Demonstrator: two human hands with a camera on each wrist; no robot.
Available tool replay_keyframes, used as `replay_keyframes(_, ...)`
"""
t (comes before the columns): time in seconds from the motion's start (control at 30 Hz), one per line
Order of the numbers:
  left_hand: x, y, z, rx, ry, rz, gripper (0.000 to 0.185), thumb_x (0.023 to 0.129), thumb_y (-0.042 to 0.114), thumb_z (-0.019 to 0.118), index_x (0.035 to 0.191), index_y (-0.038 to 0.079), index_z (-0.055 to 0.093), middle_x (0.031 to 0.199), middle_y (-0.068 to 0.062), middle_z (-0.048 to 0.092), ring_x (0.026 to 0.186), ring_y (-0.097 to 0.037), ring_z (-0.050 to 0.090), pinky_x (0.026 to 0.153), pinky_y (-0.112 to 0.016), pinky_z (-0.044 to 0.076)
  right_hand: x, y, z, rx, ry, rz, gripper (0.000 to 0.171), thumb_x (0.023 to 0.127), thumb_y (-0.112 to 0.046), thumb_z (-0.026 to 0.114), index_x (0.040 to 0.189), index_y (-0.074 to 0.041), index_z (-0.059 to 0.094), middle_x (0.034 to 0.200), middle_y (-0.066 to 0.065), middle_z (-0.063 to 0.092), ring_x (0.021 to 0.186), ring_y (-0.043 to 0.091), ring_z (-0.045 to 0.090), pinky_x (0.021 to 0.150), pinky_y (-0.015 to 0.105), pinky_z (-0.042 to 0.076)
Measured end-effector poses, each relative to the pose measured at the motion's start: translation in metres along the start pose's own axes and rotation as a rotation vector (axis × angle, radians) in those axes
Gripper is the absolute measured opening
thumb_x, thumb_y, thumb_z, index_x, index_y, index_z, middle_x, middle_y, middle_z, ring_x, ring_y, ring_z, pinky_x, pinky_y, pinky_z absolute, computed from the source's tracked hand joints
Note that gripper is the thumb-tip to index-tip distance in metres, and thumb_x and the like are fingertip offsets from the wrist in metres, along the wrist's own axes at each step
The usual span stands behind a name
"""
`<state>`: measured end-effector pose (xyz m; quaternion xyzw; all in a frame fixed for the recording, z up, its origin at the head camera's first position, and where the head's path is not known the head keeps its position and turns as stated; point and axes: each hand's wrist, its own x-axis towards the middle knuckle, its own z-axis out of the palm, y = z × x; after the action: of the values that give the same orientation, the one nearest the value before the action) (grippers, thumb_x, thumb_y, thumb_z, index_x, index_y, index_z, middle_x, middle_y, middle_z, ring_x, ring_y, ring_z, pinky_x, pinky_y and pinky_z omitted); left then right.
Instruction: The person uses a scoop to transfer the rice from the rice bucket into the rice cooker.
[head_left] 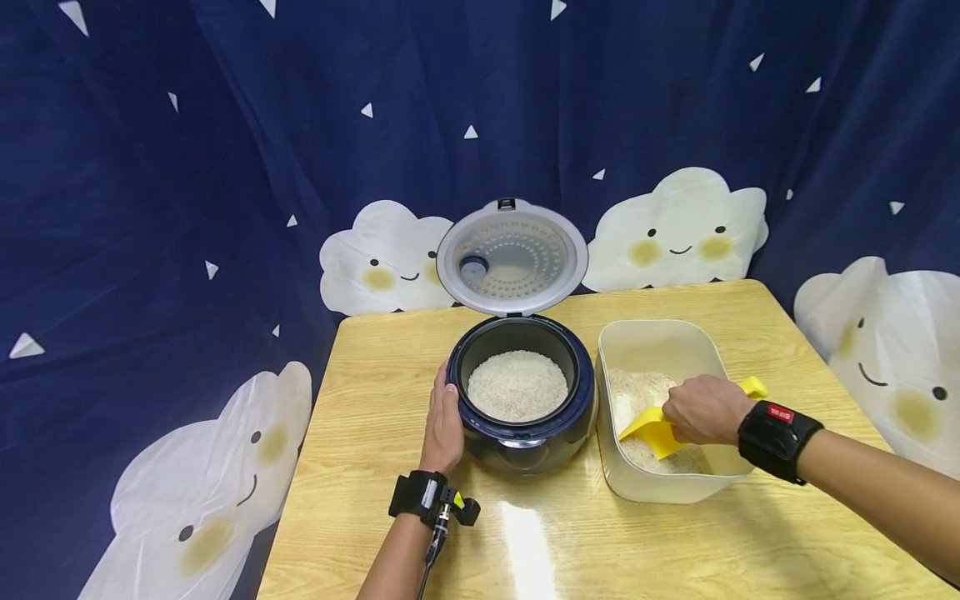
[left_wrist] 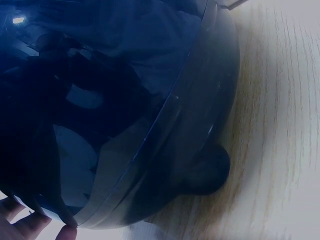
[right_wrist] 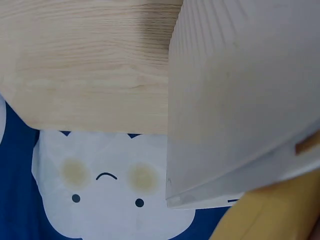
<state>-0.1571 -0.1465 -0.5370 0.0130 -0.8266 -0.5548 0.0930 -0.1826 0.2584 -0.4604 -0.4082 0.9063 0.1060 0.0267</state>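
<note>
A dark blue rice cooker stands on the table with its lid raised. White rice fills much of its pot. My left hand rests against the cooker's left side, fingers extended; in the left wrist view its fingertips touch the glossy body. To the right, my right hand grips a yellow scoop inside a cream plastic bin. The scoop's blade is down at the rice in the bin, and its handle end sticks out past the hand. In the right wrist view the bin's wall hides the blade.
Bin and cooker stand side by side on the light wooden table. Behind the table hangs a dark blue curtain with printed clouds and small white triangles. A black band with a cable is on the left wrist.
</note>
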Motion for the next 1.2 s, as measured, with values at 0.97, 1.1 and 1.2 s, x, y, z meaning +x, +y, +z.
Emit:
replay_keyframes(0.97, -0.001, 0.001, 0.001, -0.001, -0.002, -0.003, 0.053, 0.113, 0.037, 0.019, 0.165, 0.030, 0.023, 0.171, 0.005, 0.030, 0.161, -0.017, 0.024, 0.133, -0.047, 0.020, 0.016, 0.005, 0.001, 0.169, -0.254, 0.059, 0.027, 0.079, -0.027, 0.076, 0.062, -0.020, 0.056, 0.057, -0.008, 0.039, 0.049, 0.010, 0.036, 0.049, 0.023, 0.022)
replay_keyframes(1.1, -0.001, 0.002, 0.000, 0.005, 0.005, -0.017, 0.053, 0.113, 0.037, 0.019, 0.165, 0.029, 0.024, 0.171, 0.005, 0.030, 0.160, -0.017, 0.025, 0.133, -0.048, 0.021, 0.022, 0.005, 0.000, 0.132, -0.238, 0.051, 0.030, 0.079, -0.026, 0.075, 0.059, -0.019, 0.053, 0.056, -0.008, 0.037, 0.049, 0.011, 0.035, 0.049, 0.025, 0.022)
replay_keyframes(1.2, -0.001, 0.002, 0.000, 0.000, 0.006, -0.014, 0.053, 0.113, 0.036, 0.019, 0.165, 0.028, 0.024, 0.171, 0.003, 0.030, 0.160, -0.018, 0.025, 0.132, -0.048, 0.022, 0.025, 0.005, -0.001, 0.074, -0.220, 0.020, 0.032, 0.081, -0.027, 0.076, 0.060, -0.019, 0.053, 0.056, -0.008, 0.038, 0.050, 0.011, 0.035, 0.050, 0.025, 0.024)
